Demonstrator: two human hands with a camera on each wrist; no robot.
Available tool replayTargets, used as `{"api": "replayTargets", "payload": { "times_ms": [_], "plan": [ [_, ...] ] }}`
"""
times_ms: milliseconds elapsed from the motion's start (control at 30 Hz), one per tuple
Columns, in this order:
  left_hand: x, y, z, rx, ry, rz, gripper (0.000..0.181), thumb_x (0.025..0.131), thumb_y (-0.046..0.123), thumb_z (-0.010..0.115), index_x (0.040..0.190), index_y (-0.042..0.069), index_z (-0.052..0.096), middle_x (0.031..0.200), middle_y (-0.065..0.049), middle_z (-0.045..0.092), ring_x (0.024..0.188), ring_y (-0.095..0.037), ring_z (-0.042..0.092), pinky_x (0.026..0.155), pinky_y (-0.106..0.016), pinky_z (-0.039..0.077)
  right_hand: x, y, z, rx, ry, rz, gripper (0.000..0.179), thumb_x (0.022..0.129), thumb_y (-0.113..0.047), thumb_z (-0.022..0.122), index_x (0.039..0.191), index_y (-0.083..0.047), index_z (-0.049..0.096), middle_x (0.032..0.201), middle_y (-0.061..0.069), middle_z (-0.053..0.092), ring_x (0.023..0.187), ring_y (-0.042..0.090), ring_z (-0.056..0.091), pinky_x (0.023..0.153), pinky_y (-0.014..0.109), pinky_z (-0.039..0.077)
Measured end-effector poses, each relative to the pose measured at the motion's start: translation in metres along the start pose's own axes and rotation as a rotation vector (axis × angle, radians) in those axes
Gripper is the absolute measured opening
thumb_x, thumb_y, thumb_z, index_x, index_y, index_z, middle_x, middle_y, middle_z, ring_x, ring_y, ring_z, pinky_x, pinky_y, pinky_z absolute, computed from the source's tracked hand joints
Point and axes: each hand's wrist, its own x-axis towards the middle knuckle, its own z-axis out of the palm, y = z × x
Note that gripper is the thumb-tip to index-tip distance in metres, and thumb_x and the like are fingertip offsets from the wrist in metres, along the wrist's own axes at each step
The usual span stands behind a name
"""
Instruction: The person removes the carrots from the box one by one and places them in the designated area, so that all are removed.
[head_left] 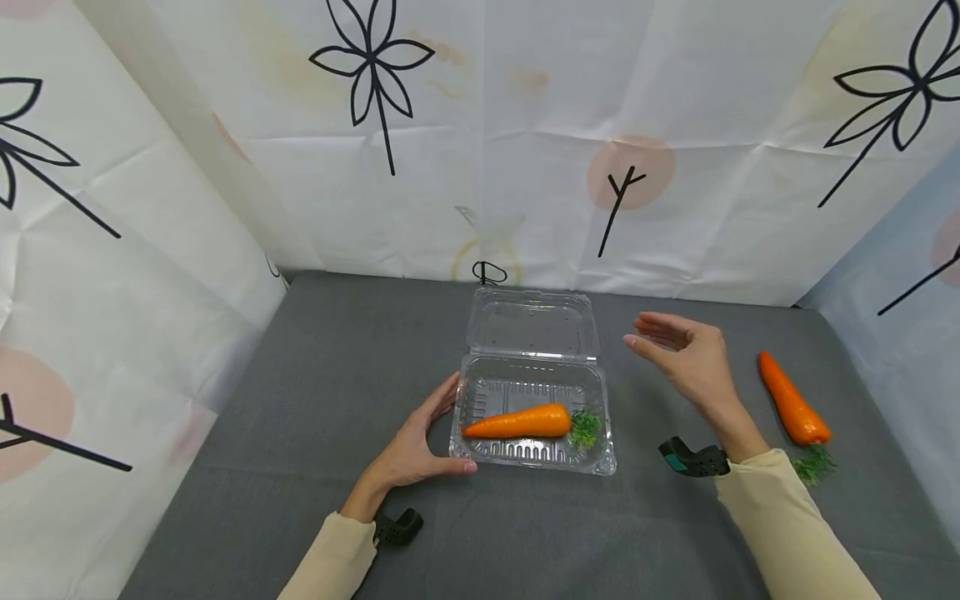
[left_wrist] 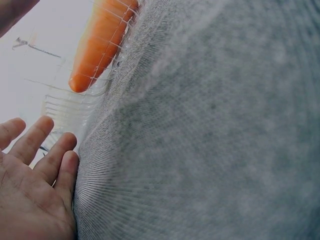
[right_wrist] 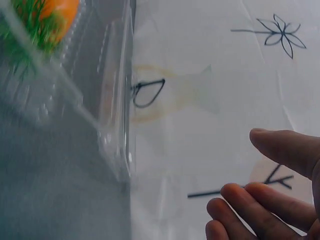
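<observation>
A clear plastic clamshell box (head_left: 480,392) lies with its lid (head_left: 532,323) folded back flat behind it. Inside lies an orange carrot (head_left: 519,422), tip to the left, with a tuft of green leaves (head_left: 585,429) at its right end. My left hand (head_left: 408,446) is spread beside the box's left wall, thumb by the front corner; the left wrist view shows its fingers fairly straight near the clear wall. Right of the box my right hand (head_left: 693,358) is raised with nothing in it, thumb apart from loosely bent fingers (right_wrist: 260,212).
A second carrot (head_left: 791,404) with green leaves (head_left: 813,464) lies at the right of the grey tabletop (head_left: 330,350), beyond the right forearm. White patterned cloth (head_left: 525,192) stands along the back and both sides.
</observation>
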Motion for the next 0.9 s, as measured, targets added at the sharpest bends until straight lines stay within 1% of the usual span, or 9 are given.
{"api": "replayTargets", "payload": {
  "times_ms": [33,100,200,267,400,500,733,833,900],
  "plan": [
    [0.000,0.000,0.000,-0.001,0.000,0.000,0.120,0.072,0.024,0.094,0.164,0.023,0.018,0.165,0.000,0.027,0.149,-0.021,0.031,0.123,-0.034,0.026,0.001,-0.002,0.004,0.016,-0.021,-0.008,0.051,0.092,-0.025,0.078,0.135,0.000,0.064,0.126,0.018,0.068,0.114,0.029,0.066,0.083,0.007,0.049],
    [0.000,0.000,0.000,-0.001,-0.001,-0.001,0.120,0.072,0.024,0.094,0.164,0.024,0.018,0.165,0.001,0.027,0.149,-0.020,0.031,0.123,-0.033,0.026,0.003,-0.007,0.011,0.057,-0.063,-0.019,0.050,0.092,-0.023,0.079,0.135,-0.001,0.064,0.126,0.018,0.068,0.116,0.034,0.065,0.084,0.008,0.049],
    [0.000,0.000,0.000,-0.001,-0.002,-0.003,0.120,0.072,0.024,0.094,0.164,0.024,0.018,0.165,0.001,0.027,0.149,-0.020,0.031,0.123,-0.033,0.025,0.006,-0.013,0.022,0.112,-0.125,-0.030,0.049,0.092,-0.021,0.079,0.134,-0.001,0.064,0.126,0.017,0.068,0.117,0.033,0.065,0.088,0.011,0.050],
    [0.000,0.000,0.000,-0.003,-0.003,-0.001,0.119,0.072,0.024,0.094,0.164,0.025,0.017,0.165,0.001,0.028,0.149,-0.020,0.031,0.123,-0.033,0.026,0.008,-0.015,0.030,0.136,-0.164,-0.043,0.048,0.092,-0.019,0.078,0.135,-0.002,0.064,0.126,0.017,0.068,0.117,0.032,0.065,0.091,0.015,0.052],
    [0.000,-0.001,0.000,-0.005,-0.003,0.000,0.120,0.073,0.023,0.094,0.164,0.024,0.017,0.165,0.001,0.028,0.149,-0.020,0.031,0.123,-0.034,0.025,0.012,-0.018,0.045,0.178,-0.243,-0.072,0.046,0.091,-0.015,0.079,0.133,-0.001,0.065,0.126,0.018,0.068,0.118,0.034,0.064,0.097,0.034,0.056],
    [0.000,-0.001,0.000,-0.009,-0.003,0.003,0.120,0.073,0.023,0.094,0.164,0.024,0.017,0.165,0.001,0.029,0.149,-0.021,0.030,0.123,-0.034,0.025,0.015,-0.018,0.057,0.206,-0.314,-0.089,0.046,0.090,-0.013,0.080,0.131,0.000,0.066,0.127,0.018,0.068,0.119,0.037,0.063,0.099,0.047,0.055],
    [0.000,-0.001,0.000,-0.008,-0.002,-0.001,0.119,0.073,0.023,0.094,0.164,0.024,0.018,0.165,0.002,0.028,0.149,-0.020,0.031,0.123,-0.033,0.025,0.017,-0.014,0.080,0.233,-0.486,-0.098,0.048,0.089,-0.014,0.081,0.131,0.002,0.065,0.125,0.018,0.069,0.117,0.037,0.064,0.099,0.052,0.054],
    [0.000,-0.001,0.000,-0.008,-0.001,-0.008,0.119,0.073,0.024,0.094,0.164,0.025,0.018,0.165,0.002,0.028,0.149,-0.020,0.031,0.123,-0.033,0.025,0.017,-0.010,0.088,0.244,-0.549,-0.122,0.049,0.088,-0.014,0.081,0.130,0.005,0.065,0.124,0.018,0.069,0.116,0.041,0.064,0.100,0.058,0.052],
    [0.000,-0.001,0.000,-0.010,0.001,-0.013,0.119,0.073,0.025,0.094,0.164,0.025,0.018,0.165,0.002,0.027,0.149,-0.020,0.031,0.123,-0.033,0.024,0.016,-0.008,0.092,0.250,-0.595,-0.132,0.049,0.088,-0.014,0.082,0.130,0.006,0.065,0.124,0.019,0.069,0.115,0.042,0.064,0.100,0.059,0.051]
  ]
}}
